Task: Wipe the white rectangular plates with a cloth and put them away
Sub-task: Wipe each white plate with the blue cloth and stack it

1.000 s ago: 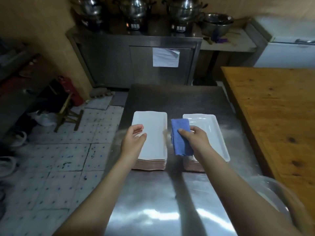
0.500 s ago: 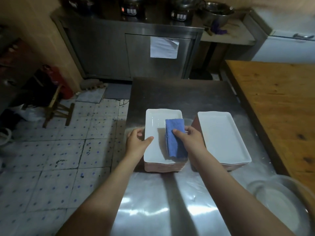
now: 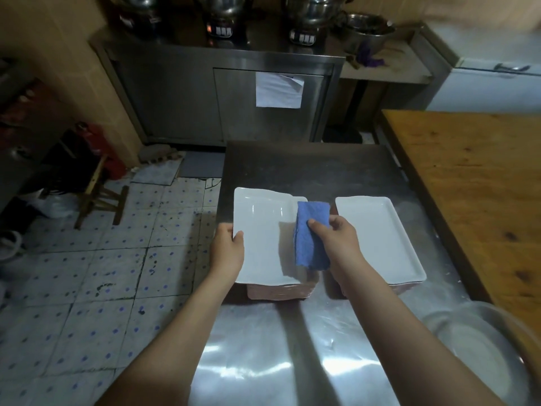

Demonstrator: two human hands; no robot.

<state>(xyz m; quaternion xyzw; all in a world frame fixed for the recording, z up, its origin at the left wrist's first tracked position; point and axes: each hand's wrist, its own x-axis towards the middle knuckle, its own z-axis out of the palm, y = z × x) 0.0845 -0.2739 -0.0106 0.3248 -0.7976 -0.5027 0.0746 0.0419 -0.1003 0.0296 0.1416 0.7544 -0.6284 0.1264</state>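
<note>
Where half a second ago the top plate (image 3: 260, 230) sat square on the left stack (image 3: 278, 290), it now overhangs that stack toward the left. Its near-left corner is out past the pink-edged pile, and a corner of the plate beneath shows at the far right. Cannot tell whether it is lifted clear or only slid.

Left hand (image 3: 227, 250) grips the plate's left rim, thumb on top. Right hand (image 3: 339, 244) pinches the folded blue cloth (image 3: 308, 241), which has shifted from mid-plate to the plate's right edge and hangs down over it. Hands apart, one at each long side of the same plate.

A second ago the cloth was over the gap between the two stacks and no plate was singled out. So the wipe of this plate has only just begun.

Right stack (image 3: 377, 238) sits just beside on the steel table (image 3: 292, 361), top plate face up, neither hand on it.

Judgement: one plate is singled out and mid-wipe. The cloth has covered centre and right side at most; the left half is likely still to do. Putting away not yet started. The right stack may be the destination, but nothing confirms it.
</note>
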